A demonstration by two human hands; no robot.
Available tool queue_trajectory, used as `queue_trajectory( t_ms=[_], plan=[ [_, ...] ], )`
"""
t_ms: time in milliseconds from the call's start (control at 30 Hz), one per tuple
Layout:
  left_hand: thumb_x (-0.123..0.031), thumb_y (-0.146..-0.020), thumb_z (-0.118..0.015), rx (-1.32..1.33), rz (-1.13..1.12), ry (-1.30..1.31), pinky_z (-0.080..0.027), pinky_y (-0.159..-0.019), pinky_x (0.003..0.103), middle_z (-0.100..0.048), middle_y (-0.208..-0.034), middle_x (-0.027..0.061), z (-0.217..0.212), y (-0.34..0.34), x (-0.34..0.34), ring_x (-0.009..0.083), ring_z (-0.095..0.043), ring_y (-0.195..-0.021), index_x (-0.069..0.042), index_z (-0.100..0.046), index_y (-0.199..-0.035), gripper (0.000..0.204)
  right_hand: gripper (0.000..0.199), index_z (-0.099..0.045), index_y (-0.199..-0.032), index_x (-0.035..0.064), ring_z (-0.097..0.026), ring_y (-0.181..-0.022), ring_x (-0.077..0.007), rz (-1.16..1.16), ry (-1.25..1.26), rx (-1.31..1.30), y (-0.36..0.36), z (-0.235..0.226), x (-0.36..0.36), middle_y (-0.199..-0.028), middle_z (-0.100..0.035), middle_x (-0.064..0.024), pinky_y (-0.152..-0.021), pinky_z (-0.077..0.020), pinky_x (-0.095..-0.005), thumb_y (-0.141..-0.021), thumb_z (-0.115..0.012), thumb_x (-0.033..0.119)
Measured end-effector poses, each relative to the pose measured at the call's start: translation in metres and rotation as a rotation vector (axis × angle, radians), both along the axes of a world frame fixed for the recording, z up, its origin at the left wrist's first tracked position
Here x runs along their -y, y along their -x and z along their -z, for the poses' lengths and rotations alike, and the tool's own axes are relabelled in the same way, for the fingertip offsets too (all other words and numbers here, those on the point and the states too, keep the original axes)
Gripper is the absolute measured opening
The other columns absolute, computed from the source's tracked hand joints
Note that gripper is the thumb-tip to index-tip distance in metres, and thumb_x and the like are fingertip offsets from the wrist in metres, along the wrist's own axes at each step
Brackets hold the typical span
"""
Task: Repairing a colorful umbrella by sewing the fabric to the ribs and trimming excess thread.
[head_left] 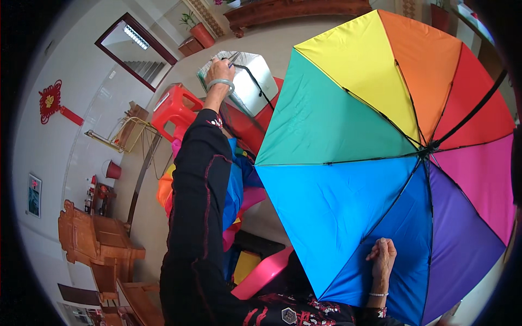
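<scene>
Head cam: open umbrella fills R of frame; shaft slants from hub to upper R. R hand nearer, lower R, below hub; fingers curled, hold unclear. L hand upper L-ctr, over silvery box, fingers bent; can't tell if gripping.

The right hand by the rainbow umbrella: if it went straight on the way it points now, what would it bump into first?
Probably the dark blue umbrella panel, which spreads ahead of the right hand; depth is unclear, so the curled fingers may already be touching it.
</scene>
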State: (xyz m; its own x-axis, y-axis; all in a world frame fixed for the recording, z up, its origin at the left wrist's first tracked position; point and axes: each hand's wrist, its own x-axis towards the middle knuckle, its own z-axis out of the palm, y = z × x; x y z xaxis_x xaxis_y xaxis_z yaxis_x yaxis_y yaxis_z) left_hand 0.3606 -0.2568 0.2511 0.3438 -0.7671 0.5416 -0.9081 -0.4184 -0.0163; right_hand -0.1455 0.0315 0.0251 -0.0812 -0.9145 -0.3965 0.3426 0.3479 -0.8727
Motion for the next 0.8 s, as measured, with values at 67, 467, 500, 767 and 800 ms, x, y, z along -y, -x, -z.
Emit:
queue_trajectory(
  t_ms=[67, 467, 500, 767, 800],
  plan=[
    [-0.021, -0.077, -0.057, -0.013, -0.017, 0.001, -0.046, -0.079, 0.041, -0.053, -0.106, 0.0147, 0.001, -0.002, 0.0, 0.032, -0.055, -0.095, -0.011, -0.063, -0.095, 0.021, 0.024, -0.049, -0.074, 0.0071, -0.043, -0.042, -0.0069, -0.009, 0.004, -0.001, -0.001, -0.001, 0.001, -0.058, -0.046, -0.0003, -0.038, -0.0398, -0.0206, -0.088, -0.051, 0.027],
    [-0.017, -0.08, -0.048, 0.01, 0.033, 0.122, -0.047, -0.07, 0.045, -0.053, -0.101, 0.0152, 0.022, -0.008, -0.005, 0.0338, -0.058, -0.083, -0.006, -0.054, -0.097, 0.02, 0.025, -0.049, -0.074, 0.0063, -0.044, -0.042, -0.008, -0.049, 0.021, 0.002, 0.0, 0.006, -0.005, -0.059, -0.047, -0.0014, -0.039, -0.0414, -0.022, -0.088, -0.052, 0.027],
    [-0.016, -0.08, -0.047, 0.059, 0.105, 0.21, -0.047, -0.066, 0.045, -0.053, -0.099, 0.0157, 0.019, 0.012, -0.014, 0.0349, -0.058, -0.08, -0.005, -0.051, -0.097, 0.02, 0.025, -0.048, -0.074, 0.0066, -0.043, -0.043, -0.0079, -0.032, 0.025, -0.007, 0.0, 0.005, -0.004, -0.059, -0.047, -0.0011, -0.039, -0.0412, -0.022, -0.088, -0.052, 0.027],
    [-0.015, -0.083, -0.047, -0.588, 0.987, 0.315, -0.046, -0.058, 0.039, -0.056, -0.076, 0.0154, 0.11, 0.183, -0.144, 0.0286, -0.057, -0.068, -0.005, -0.053, -0.089, 0.013, 0.023, -0.049, -0.076, 0.0063, -0.044, -0.043, -0.0084, -0.032, 0.046, 0.012, -0.002, 0.005, -0.003, -0.06, -0.048, -0.0016, -0.039, -0.0415, -0.0222, -0.088, -0.051, 0.026],
    [-0.014, -0.083, -0.048, -0.745, 1.024, 0.04, -0.047, -0.06, 0.037, -0.055, -0.075, 0.0146, 0.13, 0.212, -0.169, 0.0289, -0.056, -0.067, -0.003, -0.053, -0.084, 0.012, 0.023, -0.049, -0.077, 0.0063, -0.044, -0.043, -0.0084, -0.014, 0.044, -0.002, 0.0, 0.006, -0.002, -0.06, -0.048, -0.0016, -0.039, -0.0416, -0.0223, -0.088, -0.051, 0.026]
  ],
)
